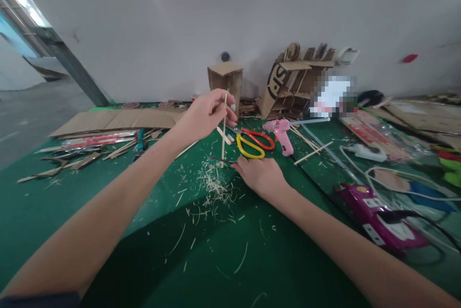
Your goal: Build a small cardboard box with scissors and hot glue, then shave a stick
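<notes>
My left hand [213, 112] is closed on the upper part of a thin wooden stick [224, 142], which stands nearly upright over the green table. My right hand [260, 173] is closed on a knife, its slim dark blade [220, 159] lying across the stick's lower end. The handle is hidden in that hand. Beneath the blade lies a heap of pale wood shavings [216, 185]. Just beyond my right hand rest scissors [252, 148] with one yellow and one red handle loop. A small cardboard box [225, 70] stands behind my left hand.
A pink glue gun [283, 134] lies right of the scissors. A purple power strip [378, 219] with cables sits at the right. Flat cardboard [118, 121] and wood strips [86, 160] lie on the left. A cardboard shelf model [297, 82] stands against the grey wall.
</notes>
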A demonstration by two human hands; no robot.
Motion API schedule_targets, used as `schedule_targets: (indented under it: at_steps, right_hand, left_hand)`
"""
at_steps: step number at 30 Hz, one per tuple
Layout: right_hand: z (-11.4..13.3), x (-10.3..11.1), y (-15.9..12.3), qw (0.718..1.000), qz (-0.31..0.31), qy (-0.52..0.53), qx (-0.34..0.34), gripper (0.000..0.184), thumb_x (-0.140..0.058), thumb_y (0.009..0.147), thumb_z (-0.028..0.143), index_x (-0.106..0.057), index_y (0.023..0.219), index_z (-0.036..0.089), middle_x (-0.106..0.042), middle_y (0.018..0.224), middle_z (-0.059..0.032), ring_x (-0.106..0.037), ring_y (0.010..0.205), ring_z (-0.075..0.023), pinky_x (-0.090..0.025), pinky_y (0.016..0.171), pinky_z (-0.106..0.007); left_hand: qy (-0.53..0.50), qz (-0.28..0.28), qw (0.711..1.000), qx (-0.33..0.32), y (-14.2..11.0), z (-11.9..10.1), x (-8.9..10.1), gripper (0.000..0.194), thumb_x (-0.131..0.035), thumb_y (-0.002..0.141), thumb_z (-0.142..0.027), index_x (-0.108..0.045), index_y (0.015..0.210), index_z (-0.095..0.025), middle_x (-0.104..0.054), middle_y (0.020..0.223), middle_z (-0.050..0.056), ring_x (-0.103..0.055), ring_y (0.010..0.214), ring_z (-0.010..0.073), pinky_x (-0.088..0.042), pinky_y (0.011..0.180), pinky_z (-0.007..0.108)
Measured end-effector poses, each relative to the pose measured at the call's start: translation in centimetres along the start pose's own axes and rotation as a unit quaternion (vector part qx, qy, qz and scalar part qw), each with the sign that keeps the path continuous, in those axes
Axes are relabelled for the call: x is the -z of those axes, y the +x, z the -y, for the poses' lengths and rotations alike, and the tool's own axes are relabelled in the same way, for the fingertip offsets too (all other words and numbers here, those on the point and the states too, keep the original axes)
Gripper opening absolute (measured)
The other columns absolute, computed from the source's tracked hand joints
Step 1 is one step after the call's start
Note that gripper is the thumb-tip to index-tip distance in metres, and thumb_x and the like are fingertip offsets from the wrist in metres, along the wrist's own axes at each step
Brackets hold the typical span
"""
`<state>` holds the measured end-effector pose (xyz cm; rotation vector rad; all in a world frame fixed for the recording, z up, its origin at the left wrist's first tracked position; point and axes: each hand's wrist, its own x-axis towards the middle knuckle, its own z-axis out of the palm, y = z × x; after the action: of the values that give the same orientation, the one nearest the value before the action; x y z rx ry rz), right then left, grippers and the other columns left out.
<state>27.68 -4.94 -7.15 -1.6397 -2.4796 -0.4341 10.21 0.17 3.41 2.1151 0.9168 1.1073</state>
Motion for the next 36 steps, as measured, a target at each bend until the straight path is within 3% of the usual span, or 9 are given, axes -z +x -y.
schedule_targets:
  at_steps: [6,10,15,22,31,36]
  right_hand:
    - [-1.4,0.7,0.0,0.994,-0.11,-0.004,-0.025,0.045,-0.028,0.099,0.043,-0.063,0.084,0.019,-0.064,0.061,-0.0026,-0.052,0.048,-0.0125,-0.01,0.048,-0.028]
    - [-2.2,1.6,0.1,0.985,-0.167,-0.002,-0.031,0.048,-0.028,0.099,0.043,-0.063,0.08,0.018,-0.064,0.06,-0.0029,-0.052,0.05,-0.0124,-0.012,0.05,-0.028]
    - [-2.1,2.3,0.0,0.989,-0.138,-0.012,-0.042,0.049,-0.025,0.099,0.044,-0.063,0.083,0.017,-0.063,0.058,-0.0034,-0.049,0.046,-0.0123,-0.012,0.05,-0.028]
    - [-1.0,0.8,-1.4,1.0,-0.013,0.004,0.011,0.046,-0.032,0.097,0.047,-0.065,0.082,0.018,-0.06,0.055,-0.0031,-0.048,0.043,-0.0127,-0.012,0.049,-0.029]
    - [-1.5,1.9,0.0,0.992,-0.107,-0.003,-0.064,0.054,-0.021,0.099,0.045,-0.065,0.086,0.017,-0.06,0.055,-0.0048,-0.048,0.045,-0.0127,-0.014,0.049,-0.027]
    - [-1.0,0.7,-1.0,0.999,-0.028,-0.001,-0.015,0.049,-0.027,0.098,0.046,-0.064,0.082,0.017,-0.06,0.055,-0.0047,-0.046,0.043,-0.0125,-0.013,0.049,-0.028]
  left_hand:
    - [-0.023,-0.007,1.0,0.012,0.1,0.0,0.0,0.013,-0.039,0.093,-0.012,-0.051,0.099,-0.015,-0.068,0.08,0.004,-0.069,0.074,0.0124,-0.054,0.072,0.026]
    - [-0.031,0.018,0.999,0.013,0.1,0.1,-0.1,0.013,-0.039,0.094,-0.013,-0.051,0.099,-0.015,-0.068,0.08,0.004,-0.069,0.073,0.012,-0.054,0.071,0.025]
    - [-0.022,0.037,0.999,0.005,-0.1,0.2,-0.3,0.013,-0.04,0.093,-0.014,-0.052,0.099,-0.016,-0.068,0.08,0.004,-0.068,0.075,0.0114,-0.053,0.07,0.024]
    - [-0.018,0.033,0.999,0.007,0.0,0.0,0.3,0.01,-0.041,0.094,-0.016,-0.052,0.094,-0.016,-0.068,0.082,0.004,-0.069,0.076,0.0127,-0.055,0.075,0.028]
    - [-0.02,0.034,0.999,0.007,0.0,-0.5,0.3,0.01,-0.042,0.093,-0.013,-0.052,0.092,-0.015,-0.068,0.079,0.004,-0.068,0.074,0.0116,-0.055,0.072,0.025]
    - [-0.024,0.021,0.999,0.013,0.0,-0.4,0.2,0.008,-0.044,0.093,-0.014,-0.052,0.094,-0.016,-0.068,0.079,0.004,-0.069,0.074,0.0121,-0.055,0.073,0.026]
